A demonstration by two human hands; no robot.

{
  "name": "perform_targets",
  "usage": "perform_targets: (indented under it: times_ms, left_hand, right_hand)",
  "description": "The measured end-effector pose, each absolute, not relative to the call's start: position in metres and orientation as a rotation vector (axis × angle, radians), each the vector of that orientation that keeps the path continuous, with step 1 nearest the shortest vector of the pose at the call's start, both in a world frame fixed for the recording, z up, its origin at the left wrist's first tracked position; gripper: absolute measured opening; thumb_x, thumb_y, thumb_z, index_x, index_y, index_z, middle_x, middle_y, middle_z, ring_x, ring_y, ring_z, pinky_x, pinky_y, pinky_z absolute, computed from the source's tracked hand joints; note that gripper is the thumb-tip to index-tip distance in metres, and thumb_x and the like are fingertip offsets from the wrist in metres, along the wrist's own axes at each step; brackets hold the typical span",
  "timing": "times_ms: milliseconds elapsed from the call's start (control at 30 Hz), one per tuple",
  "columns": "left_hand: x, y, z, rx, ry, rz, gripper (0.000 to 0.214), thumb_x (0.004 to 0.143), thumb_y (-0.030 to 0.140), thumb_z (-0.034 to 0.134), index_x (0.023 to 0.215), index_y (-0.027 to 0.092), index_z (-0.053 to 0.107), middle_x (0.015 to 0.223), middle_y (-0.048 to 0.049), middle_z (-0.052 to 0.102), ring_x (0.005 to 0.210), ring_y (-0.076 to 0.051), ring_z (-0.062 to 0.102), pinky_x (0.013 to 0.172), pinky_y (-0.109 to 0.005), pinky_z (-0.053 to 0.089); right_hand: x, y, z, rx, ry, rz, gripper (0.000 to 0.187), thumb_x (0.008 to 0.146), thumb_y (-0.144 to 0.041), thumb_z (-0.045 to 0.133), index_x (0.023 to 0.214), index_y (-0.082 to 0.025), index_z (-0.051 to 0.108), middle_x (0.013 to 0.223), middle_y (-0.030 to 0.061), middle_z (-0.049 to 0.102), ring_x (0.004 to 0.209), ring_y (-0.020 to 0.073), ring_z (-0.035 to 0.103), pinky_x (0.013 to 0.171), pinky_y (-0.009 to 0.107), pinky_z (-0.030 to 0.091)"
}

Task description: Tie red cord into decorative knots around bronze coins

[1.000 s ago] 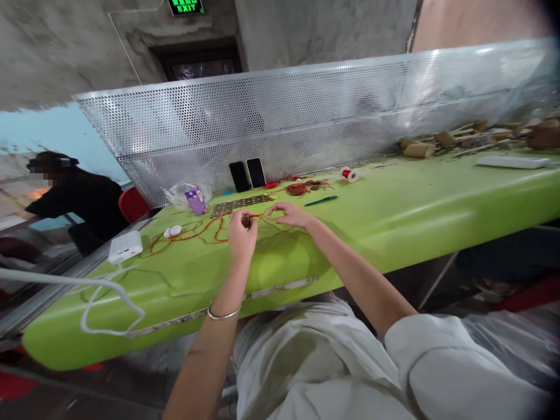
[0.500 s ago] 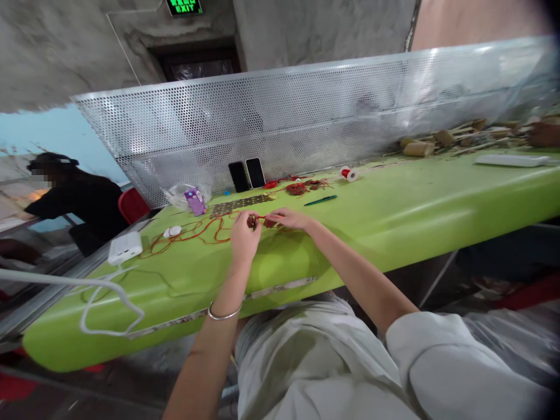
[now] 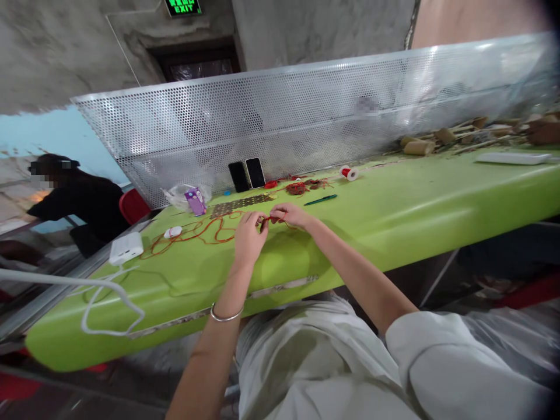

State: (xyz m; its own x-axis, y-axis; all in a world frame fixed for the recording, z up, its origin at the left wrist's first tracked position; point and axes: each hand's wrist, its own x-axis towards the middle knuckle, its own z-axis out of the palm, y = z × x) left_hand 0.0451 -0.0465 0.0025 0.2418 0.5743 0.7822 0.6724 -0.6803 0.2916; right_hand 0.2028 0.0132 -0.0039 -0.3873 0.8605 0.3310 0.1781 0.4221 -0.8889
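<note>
Above the green table (image 3: 350, 233), both of my hands pinch a thin red cord (image 3: 268, 219) close together. My left hand (image 3: 250, 236) wears a bangle at the wrist and has its fingers closed on the cord. Just to its right, my right hand (image 3: 286, 214) grips the same cord between thumb and fingers. Loose orange-red cord (image 3: 214, 230) trails in loops over the table to the left. Exactly how the strands cross between my fingertips is too small to see.
Beyond my hands lie a patterned strip (image 3: 240, 204), two phones (image 3: 255, 173), red thread bits (image 3: 297, 187), a green pen (image 3: 321, 200) and a red-thread spool (image 3: 349, 173). A purple box (image 3: 195, 200) and white power bank (image 3: 126, 248) are left. A perforated metal screen (image 3: 284, 125) runs behind.
My hands have shifted slightly to the right. The right fingers are more curled, and a loop of cord now shows by the right hand.
</note>
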Motion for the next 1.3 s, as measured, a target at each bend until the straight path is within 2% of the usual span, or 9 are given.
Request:
perform_targets:
  times_ms: [100, 233, 367, 467, 667, 833, 1067, 1300]
  left_hand:
    - [0.045, -0.046, 0.003, -2.460, -1.165, -1.445, 0.010, 0.080, 0.020, 0.060, 0.089, 0.021, 0.058, 0.087, -0.0045, 0.057, 0.084, -0.021, 0.054, 0.078, -0.035, 0.044]
    - [0.043, -0.040, 0.001, -2.540, -1.157, -1.486, 0.013, 0.089, 0.020, 0.047, 0.097, 0.021, 0.056, 0.101, -0.0066, 0.059, 0.098, -0.021, 0.054, 0.086, -0.037, 0.044]
    - [0.041, -0.031, -0.005, -2.565, -1.223, -1.523, 0.015, 0.088, 0.021, 0.050, 0.102, 0.016, 0.055, 0.100, -0.0065, 0.059, 0.096, -0.021, 0.056, 0.085, -0.042, 0.045]
    - [0.040, -0.029, -0.006, -2.550, -1.273, -1.538, 0.016, 0.087, 0.026, 0.053, 0.099, 0.015, 0.056, 0.096, -0.0053, 0.060, 0.092, -0.021, 0.057, 0.084, -0.042, 0.046]
    - [0.039, -0.027, -0.008, -2.439, -1.357, -1.536, 0.017, 0.083, 0.032, 0.059, 0.087, 0.016, 0.062, 0.099, -0.0064, 0.057, 0.103, -0.024, 0.050, 0.093, -0.049, 0.037]
    - [0.038, -0.024, -0.010, -2.426, -1.353, -1.555, 0.017, 0.081, 0.032, 0.062, 0.081, 0.015, 0.063, 0.098, -0.0062, 0.058, 0.101, -0.023, 0.051, 0.093, -0.048, 0.037]
    - [0.035, -0.026, -0.005, -2.413, -1.438, -1.676, 0.017, 0.083, 0.031, 0.060, 0.083, 0.015, 0.062, 0.095, -0.0052, 0.060, 0.097, -0.022, 0.054, 0.090, -0.046, 0.041]
    - [0.034, -0.027, -0.003, -2.396, -1.612, -1.974, 0.020, 0.087, 0.032, 0.056, 0.084, 0.013, 0.061, 0.082, -0.0027, 0.062, 0.074, -0.015, 0.060, 0.069, -0.034, 0.051]
  right_hand:
    - [0.204, 0.013, -0.002, -0.861, -1.841, 0.967, 0.014, 0.082, -0.023, 0.053, 0.077, -0.013, 0.063, 0.070, 0.0005, 0.062, 0.063, 0.0094, 0.054, 0.061, 0.020, 0.042]
    - [0.205, 0.009, 0.001, -0.854, -1.857, 0.936, 0.017, 0.081, -0.027, 0.055, 0.078, -0.013, 0.063, 0.068, -0.0001, 0.060, 0.062, 0.0103, 0.053, 0.058, 0.021, 0.040]
    - [0.205, 0.005, 0.003, -0.833, -1.854, 0.932, 0.018, 0.081, -0.030, 0.056, 0.082, -0.015, 0.065, 0.071, 0.0009, 0.061, 0.065, 0.0112, 0.054, 0.056, 0.021, 0.039]
    - [0.205, 0.003, 0.004, -0.817, -1.839, 0.920, 0.018, 0.080, -0.032, 0.057, 0.080, -0.015, 0.064, 0.069, 0.0000, 0.059, 0.062, 0.0107, 0.051, 0.054, 0.021, 0.038]
    - [0.204, -0.001, 0.007, -0.776, -1.796, 0.951, 0.013, 0.078, -0.028, 0.060, 0.076, -0.016, 0.062, 0.069, -0.0012, 0.059, 0.059, 0.0093, 0.049, 0.058, 0.021, 0.040]
    - [0.203, -0.007, 0.011, -0.787, -1.745, 1.063, 0.010, 0.077, -0.025, 0.063, 0.074, -0.016, 0.062, 0.070, -0.0009, 0.060, 0.060, 0.0090, 0.052, 0.057, 0.020, 0.043]
    - [0.203, 0.001, 0.007, -0.931, -1.471, 1.244, 0.012, 0.088, -0.023, 0.055, 0.084, -0.013, 0.060, 0.080, 0.0028, 0.062, 0.062, 0.0086, 0.059, 0.057, 0.020, 0.048]
    - [0.211, 0.016, 0.001, -1.006, -1.093, 1.274, 0.024, 0.093, -0.032, 0.050, 0.104, -0.012, 0.056, 0.093, 0.0046, 0.060, 0.074, 0.0120, 0.060, 0.064, 0.027, 0.053]
